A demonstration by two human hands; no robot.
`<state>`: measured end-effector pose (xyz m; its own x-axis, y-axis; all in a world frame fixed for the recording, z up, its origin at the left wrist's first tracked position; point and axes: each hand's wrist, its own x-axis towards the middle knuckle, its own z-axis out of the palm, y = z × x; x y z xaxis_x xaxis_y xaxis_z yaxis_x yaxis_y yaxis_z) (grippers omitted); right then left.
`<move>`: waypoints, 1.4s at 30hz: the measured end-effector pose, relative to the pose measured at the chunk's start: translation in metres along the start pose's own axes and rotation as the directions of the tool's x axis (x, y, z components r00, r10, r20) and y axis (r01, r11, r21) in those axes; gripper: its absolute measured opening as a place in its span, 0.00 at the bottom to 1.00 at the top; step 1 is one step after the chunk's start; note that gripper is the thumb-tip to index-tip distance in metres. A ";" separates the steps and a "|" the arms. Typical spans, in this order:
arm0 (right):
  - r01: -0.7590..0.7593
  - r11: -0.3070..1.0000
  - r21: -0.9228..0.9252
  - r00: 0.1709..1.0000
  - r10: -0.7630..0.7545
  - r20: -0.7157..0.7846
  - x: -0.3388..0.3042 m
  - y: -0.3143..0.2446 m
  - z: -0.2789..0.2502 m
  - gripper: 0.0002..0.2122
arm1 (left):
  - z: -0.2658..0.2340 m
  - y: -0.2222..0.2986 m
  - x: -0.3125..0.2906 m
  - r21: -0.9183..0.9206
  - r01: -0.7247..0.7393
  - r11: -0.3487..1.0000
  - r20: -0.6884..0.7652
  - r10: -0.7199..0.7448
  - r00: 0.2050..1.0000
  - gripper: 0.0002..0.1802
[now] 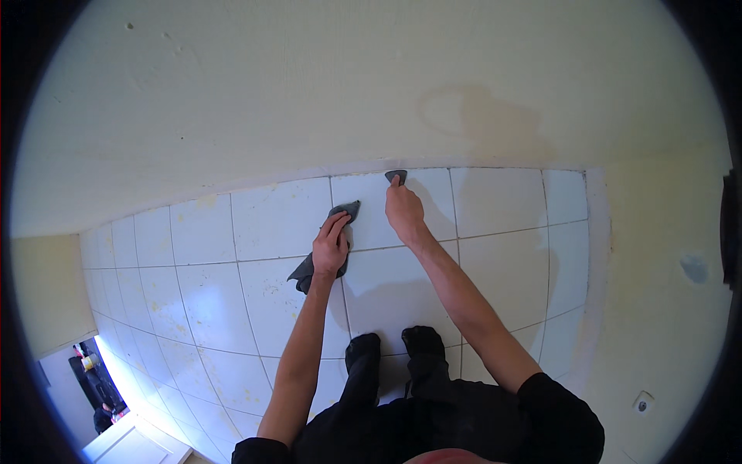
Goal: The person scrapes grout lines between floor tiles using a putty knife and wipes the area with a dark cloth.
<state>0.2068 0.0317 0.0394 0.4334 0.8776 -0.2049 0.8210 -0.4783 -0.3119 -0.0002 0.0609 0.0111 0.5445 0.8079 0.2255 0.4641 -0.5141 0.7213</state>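
White tiles (402, 290) cover the floor, with yellowish specks and stains on several of them. My right hand (403, 209) is closed around a scraper; its handle is hidden in the palm. The flared dark blade of the scraper (396, 177) points away from me and reaches the foot of the far wall, with a finger stretched along it. To the left, my left hand (331, 243) is closed on a crumpled dark grey cloth (304, 272), which lies on the tiles. One end of the cloth shows beyond the fingers, another beside the wrist.
A cream wall (309, 85) rises along the far side, and a second wall (649, 309) stands on the right with a socket (643, 402). At the lower left are a white door (139, 442) and an opening with dark items. My feet (423, 340) stand close behind my hands.
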 end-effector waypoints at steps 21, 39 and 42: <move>-0.100 0.961 0.256 0.995 0.100 0.015 -0.004 0.004 0.010 0.22 | -0.003 -0.001 -0.003 -0.009 0.025 1.000 0.021 -0.024 0.999 0.21; -0.117 0.975 0.188 0.992 0.104 0.074 0.000 0.029 -0.009 0.21 | -0.002 0.002 -0.002 0.008 0.009 1.000 0.015 -0.009 1.000 0.19; -0.129 0.968 0.214 0.989 0.110 0.099 0.006 0.030 -0.020 0.16 | -0.001 0.002 -0.001 0.022 0.021 1.000 0.020 -0.022 1.000 0.19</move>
<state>0.2416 0.0230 0.0469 0.4820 0.8122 -0.3286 0.6593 -0.5832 -0.4745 -0.0010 0.0595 0.0131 0.5485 0.8127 0.1966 0.4905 -0.5031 0.7115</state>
